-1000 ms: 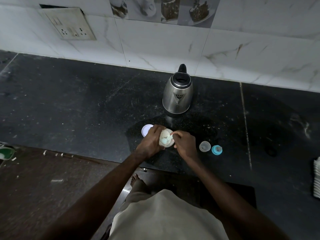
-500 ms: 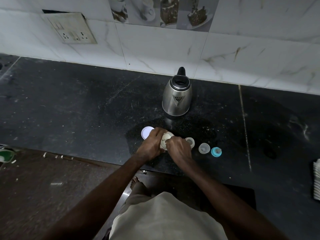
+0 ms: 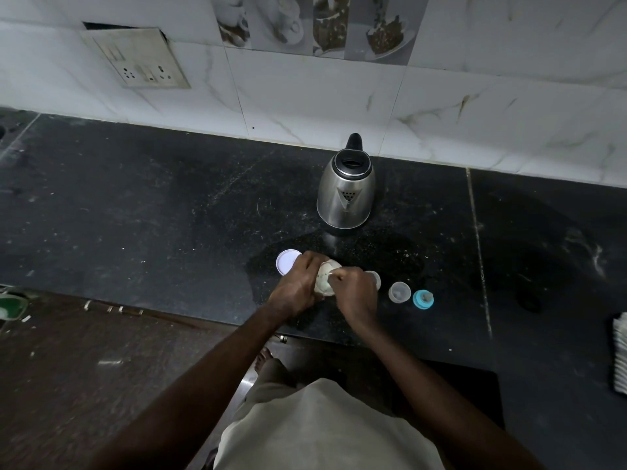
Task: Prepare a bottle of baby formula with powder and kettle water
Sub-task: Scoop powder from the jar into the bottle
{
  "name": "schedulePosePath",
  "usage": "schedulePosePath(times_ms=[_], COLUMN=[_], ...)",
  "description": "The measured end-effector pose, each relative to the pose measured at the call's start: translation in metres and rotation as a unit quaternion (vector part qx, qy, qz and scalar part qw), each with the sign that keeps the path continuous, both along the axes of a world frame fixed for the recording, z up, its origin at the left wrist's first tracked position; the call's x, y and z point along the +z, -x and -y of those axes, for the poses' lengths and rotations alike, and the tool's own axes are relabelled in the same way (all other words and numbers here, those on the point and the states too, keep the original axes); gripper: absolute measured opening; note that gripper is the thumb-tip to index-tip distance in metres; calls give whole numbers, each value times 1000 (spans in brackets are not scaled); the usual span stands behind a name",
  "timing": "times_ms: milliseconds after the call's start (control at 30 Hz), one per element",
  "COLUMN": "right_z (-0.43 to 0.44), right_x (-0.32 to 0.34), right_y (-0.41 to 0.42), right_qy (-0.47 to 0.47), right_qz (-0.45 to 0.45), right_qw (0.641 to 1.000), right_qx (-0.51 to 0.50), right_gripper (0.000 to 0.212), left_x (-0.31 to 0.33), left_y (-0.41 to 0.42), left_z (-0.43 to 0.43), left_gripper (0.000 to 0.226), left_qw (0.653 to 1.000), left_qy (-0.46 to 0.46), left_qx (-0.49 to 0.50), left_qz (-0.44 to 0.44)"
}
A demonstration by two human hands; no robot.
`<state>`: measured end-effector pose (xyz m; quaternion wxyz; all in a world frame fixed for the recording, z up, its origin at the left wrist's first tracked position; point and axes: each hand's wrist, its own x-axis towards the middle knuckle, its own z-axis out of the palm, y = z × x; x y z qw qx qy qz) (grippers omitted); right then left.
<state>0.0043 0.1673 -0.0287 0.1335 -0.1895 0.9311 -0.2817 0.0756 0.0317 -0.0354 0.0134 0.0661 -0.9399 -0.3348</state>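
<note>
Pale tub (image 3: 325, 279) gripped by left hand (image 3: 298, 287); right hand (image 3: 353, 294) pinches scoop (image 3: 334, 273).

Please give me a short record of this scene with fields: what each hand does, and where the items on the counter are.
left hand: grips the side of the powder tub
right hand: at the tub's mouth, pinches what looks like a thin white scoop
lid: white, flat on the counter, beside the left hand
bottle: mostly hidden behind the right hand
clear cap: right of the right hand
blue teat ring: right of the cap
kettle: upright, behind the hands
</note>
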Motion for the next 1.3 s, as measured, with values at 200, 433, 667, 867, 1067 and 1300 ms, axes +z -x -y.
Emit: schedulePosePath(times_ms=[200,433,667,867,1067,1300], right_z=[-22,-32,-39,-60,-96,-120], right_x=[14,19,23,28,28,18], right_y=[8,12,15,27,40,36], right_qy=[209,276,303,334,338,268], right_qz=[180,240,290,312,257,154], right_qw=[932,876,838,807,821,888], right_qx=[-234,-314,-348,-373,-381,-340], right_gripper=[14,16,14,4,11,8], left_x=[-2,-3,-3,-5,-8,0], left_y=[0,2,4,5,7,33], left_z=[3,4,4,8,5,-44], left_gripper=[87,90,90,96,109,99], left_qw=[999,999,998,987,995,998], left_qy=[-12,-10,-29,-83,-51,-41], left_qx=[25,28,49,122,83,-37], left_qz=[31,32,32,57,36,-27])
